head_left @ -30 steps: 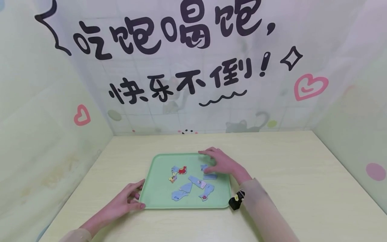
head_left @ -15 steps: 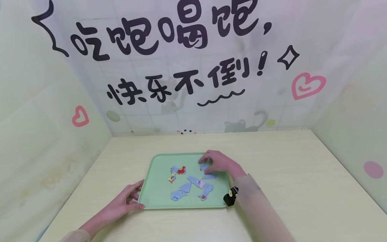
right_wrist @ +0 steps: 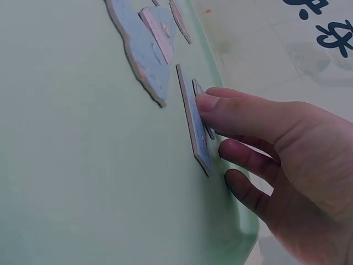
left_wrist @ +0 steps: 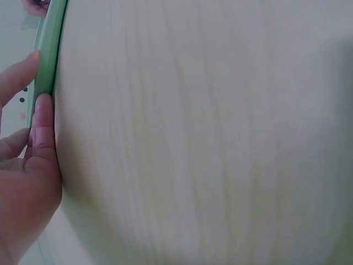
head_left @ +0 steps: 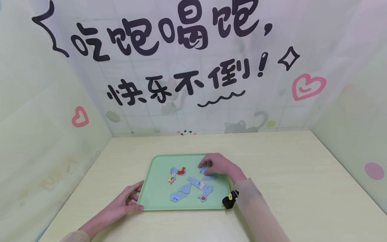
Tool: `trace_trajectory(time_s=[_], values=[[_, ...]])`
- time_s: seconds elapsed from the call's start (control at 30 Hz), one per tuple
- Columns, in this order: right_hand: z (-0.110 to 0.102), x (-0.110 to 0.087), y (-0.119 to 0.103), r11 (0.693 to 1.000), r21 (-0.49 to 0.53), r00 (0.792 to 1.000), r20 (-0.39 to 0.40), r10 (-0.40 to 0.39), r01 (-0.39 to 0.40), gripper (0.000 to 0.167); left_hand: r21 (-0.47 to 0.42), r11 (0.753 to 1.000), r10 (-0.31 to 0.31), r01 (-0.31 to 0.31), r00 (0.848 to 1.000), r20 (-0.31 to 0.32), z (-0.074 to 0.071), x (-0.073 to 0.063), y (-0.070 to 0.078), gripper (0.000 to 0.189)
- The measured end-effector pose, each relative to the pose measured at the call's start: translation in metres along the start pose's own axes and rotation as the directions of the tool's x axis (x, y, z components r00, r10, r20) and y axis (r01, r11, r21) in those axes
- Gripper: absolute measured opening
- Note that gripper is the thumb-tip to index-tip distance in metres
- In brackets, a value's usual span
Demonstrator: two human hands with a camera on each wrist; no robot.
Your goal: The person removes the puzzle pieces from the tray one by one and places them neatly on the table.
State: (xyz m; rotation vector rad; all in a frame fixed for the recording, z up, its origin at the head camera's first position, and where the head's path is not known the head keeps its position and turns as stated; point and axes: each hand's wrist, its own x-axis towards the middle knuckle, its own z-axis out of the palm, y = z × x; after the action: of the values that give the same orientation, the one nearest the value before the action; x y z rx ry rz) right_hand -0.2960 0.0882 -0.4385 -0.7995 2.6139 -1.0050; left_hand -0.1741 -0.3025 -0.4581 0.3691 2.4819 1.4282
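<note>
A light green tray bears several flat, mostly blue puzzle pieces. My left hand holds the tray's left front corner, the thumb by the front edge and the fingers along the side. In the left wrist view, fingertips touch the green rim. Over the tray's back right part, my right hand pinches a small blue puzzle piece between thumb and fingers; its far side is hidden. Just in front of it lies a blue strip-shaped piece, seen edge-on beside the thumb in the right wrist view.
At the tray's back left lie a red piece and a yellowish piece. Blue pieces lie near the middle, with another to their right. A pale wooden table surrounds the tray, walled at back and sides.
My right hand has come down and slightly toward me, and its fingers have closed in on the small blue puzzle piece. The left hand stays at the tray's corner.
</note>
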Motion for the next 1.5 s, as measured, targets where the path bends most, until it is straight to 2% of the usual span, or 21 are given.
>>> trace_trajectory(time_s=[0.23, 0.43, 0.67, 0.93, 1.03, 1.27, 1.5], values=[[0.0, 0.005, 0.006, 1.0, 0.002, 0.999, 0.02, -0.025, 0.025, 0.027, -0.01, 1.0, 0.004, -0.004, 1.0, -0.002, 0.0, 0.0, -0.001, 0.093], [-0.004, 0.007, 0.005, 1.0, 0.007, 1.0, 0.012, -0.025, 0.025, 0.032, -0.011, 1.0, 0.01, -0.01, 1.0, -0.003, 0.0, 0.001, -0.002, 0.093], [-0.018, 0.008, 0.004, 0.998, -0.039, 0.999, -0.021, -0.04, 0.039, 0.03, -0.014, 1.0, 0.024, -0.024, 1.0, 0.0, 0.0, 0.001, -0.004, 0.093], [-0.038, 0.003, 0.007, 0.997, -0.058, 0.996, -0.072, -0.058, 0.054, 0.031, -0.017, 1.0, 0.01, -0.01, 1.0, -0.001, -0.001, 0.001, -0.004, 0.093], [-0.045, 0.0, 0.012, 0.995, -0.078, 0.994, -0.08, -0.069, 0.063, 0.031, -0.019, 1.0, 0.017, -0.016, 1.0, 0.006, -0.001, 0.0, -0.004, 0.092], [-0.061, -0.006, 0.031, 0.977, -0.167, 0.982, -0.112, -0.149, 0.129, 0.033, -0.023, 1.0, 0.006, -0.006, 1.0, 0.014, -0.001, -0.001, -0.003, 0.091], [-0.071, -0.01, 0.049, 0.968, -0.215, 0.971, -0.169, -0.17, 0.132, 0.031, -0.031, 0.999, 0.038, -0.037, 0.999, 0.019, -0.001, -0.001, -0.002, 0.091]])
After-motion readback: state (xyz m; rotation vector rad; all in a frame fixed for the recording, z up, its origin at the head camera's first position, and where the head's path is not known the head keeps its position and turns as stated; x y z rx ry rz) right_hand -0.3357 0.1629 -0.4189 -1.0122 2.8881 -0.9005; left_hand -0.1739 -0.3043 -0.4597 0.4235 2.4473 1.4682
